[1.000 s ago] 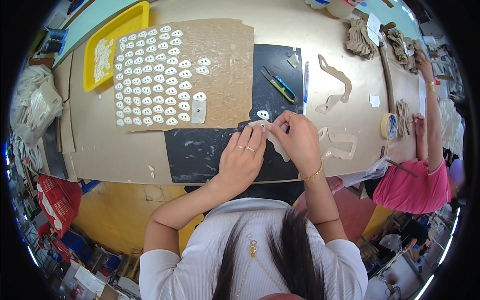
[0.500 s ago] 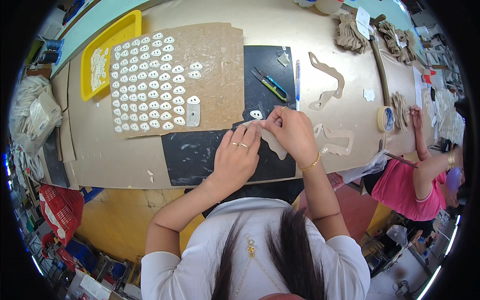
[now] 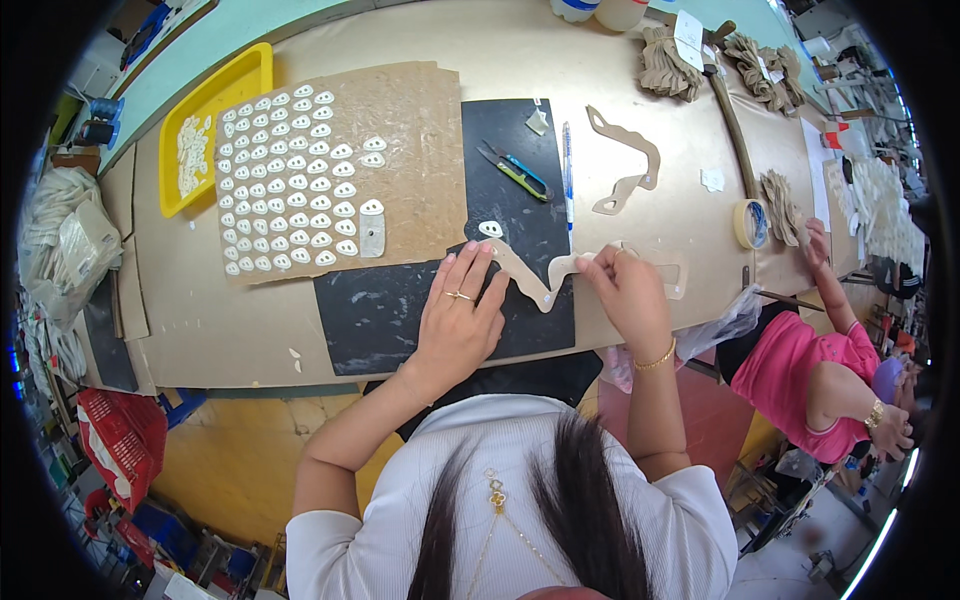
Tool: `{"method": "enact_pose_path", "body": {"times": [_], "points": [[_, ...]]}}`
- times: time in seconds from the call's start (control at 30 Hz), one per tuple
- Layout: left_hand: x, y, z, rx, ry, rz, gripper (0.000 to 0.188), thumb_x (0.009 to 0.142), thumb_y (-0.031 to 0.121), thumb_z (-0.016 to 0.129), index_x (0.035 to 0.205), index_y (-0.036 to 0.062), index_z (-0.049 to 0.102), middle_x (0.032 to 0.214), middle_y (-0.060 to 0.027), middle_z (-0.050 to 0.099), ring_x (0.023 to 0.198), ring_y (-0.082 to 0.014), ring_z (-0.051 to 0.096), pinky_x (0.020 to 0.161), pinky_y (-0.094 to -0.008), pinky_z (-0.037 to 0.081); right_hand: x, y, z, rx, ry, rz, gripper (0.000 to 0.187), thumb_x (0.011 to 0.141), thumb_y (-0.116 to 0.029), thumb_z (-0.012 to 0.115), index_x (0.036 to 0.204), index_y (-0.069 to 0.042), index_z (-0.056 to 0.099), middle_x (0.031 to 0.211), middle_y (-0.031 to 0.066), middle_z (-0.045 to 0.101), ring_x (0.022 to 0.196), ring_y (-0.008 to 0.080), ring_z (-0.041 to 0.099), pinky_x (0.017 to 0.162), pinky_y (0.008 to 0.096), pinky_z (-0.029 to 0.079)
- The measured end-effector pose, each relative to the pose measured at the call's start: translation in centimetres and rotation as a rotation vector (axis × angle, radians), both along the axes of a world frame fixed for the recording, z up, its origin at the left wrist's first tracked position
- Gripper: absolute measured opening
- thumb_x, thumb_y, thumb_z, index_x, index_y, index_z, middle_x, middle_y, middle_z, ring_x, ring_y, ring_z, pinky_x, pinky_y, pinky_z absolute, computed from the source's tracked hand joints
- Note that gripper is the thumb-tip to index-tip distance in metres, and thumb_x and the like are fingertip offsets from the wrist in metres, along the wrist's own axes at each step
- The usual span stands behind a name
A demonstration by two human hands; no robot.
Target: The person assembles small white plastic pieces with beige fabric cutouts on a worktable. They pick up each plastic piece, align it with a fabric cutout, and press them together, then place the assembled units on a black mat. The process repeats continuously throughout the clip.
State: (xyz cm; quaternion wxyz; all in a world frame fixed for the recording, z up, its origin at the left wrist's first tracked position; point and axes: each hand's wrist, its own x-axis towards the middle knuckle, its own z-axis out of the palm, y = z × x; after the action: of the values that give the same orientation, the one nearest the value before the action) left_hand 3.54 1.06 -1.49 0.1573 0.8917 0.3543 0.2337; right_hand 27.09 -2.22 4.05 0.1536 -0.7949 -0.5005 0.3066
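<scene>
A flat beige cut piece (image 3: pixel 530 283) zigzags over the black mat (image 3: pixel 400 312) in front of me. The straightened fingers of my left hand (image 3: pixel 460 312) lie against its left end. My right hand (image 3: pixel 630 290) pinches its other end between thumb and fingers, at the mat's right edge. Just above my left fingertips sits a small white two-holed piece (image 3: pixel 490 229). Rows of similar white pieces (image 3: pixel 297 163) cover a brown board (image 3: pixel 415 130). Partly hidden behind my right hand lies another beige cut piece (image 3: pixel 672 281).
Thread snips (image 3: pixel 518 172) and a pen (image 3: pixel 568 175) lie beyond my hands. A yellow tray (image 3: pixel 240 75) holds loose white pieces at far left. One more beige cut piece (image 3: pixel 645 160), a tape roll (image 3: pixel 750 223) and bundled brown pieces (image 3: pixel 670 65) are on the right. A co-worker in pink (image 3: pixel 800 370) stands there.
My right hand has moved right and slightly down, away from my left hand. More of the beige piece now shows between them. The view has shifted slightly, and the co-worker's arm has lowered.
</scene>
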Motion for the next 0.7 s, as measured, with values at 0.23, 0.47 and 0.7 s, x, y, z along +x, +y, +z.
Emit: {"method": "enact_pose_path", "body": {"times": [0.23,0.47,0.7], "points": [[-0.3,0.6,0.1,0.006,-0.048,-0.077,0.041,0.076,0.003,0.072,0.116,0.0012,0.064,0.137,-0.0197,0.057,0.129,-0.0363,0.054,0.103,-0.0497,0.045,-1.4,-2.5,0.0,0.136,0.053,-0.073,0.015,0.089,-0.015,0.074,0.092,-0.002,0.067,0.083,0.0119,0.065,0.072,0.0298,0.064,0.068,0.0398,0.051],[-0.7,1.3,-0.3,0.023,-0.079,-0.126,0.041,0.074,0.004,0.073,0.114,0.0011,0.065,0.132,-0.0204,0.059,0.126,-0.037,0.056,0.101,-0.049,0.047,-0.7,-0.2,-1.7,0.406,-0.07,0.318,0.014,0.083,-0.005,0.073,0.094,-0.001,0.066,0.102,0.0128,0.062,0.094,0.0328,0.059,0.086,0.04,0.049],[-0.6,1.5,-0.7,0.028,-0.104,-0.119,0.038,0.077,0.004,0.073,0.114,0.001,0.065,0.129,-0.0204,0.06,0.124,-0.0375,0.057,0.1,-0.0486,0.047,0.5,0.1,0.9,0.22,-0.033,0.431,0.014,0.083,-0.005,0.066,0.097,-0.007,0.064,0.087,0.0099,0.066,0.092,0.033,0.06,0.086,0.0435,0.046]]}}
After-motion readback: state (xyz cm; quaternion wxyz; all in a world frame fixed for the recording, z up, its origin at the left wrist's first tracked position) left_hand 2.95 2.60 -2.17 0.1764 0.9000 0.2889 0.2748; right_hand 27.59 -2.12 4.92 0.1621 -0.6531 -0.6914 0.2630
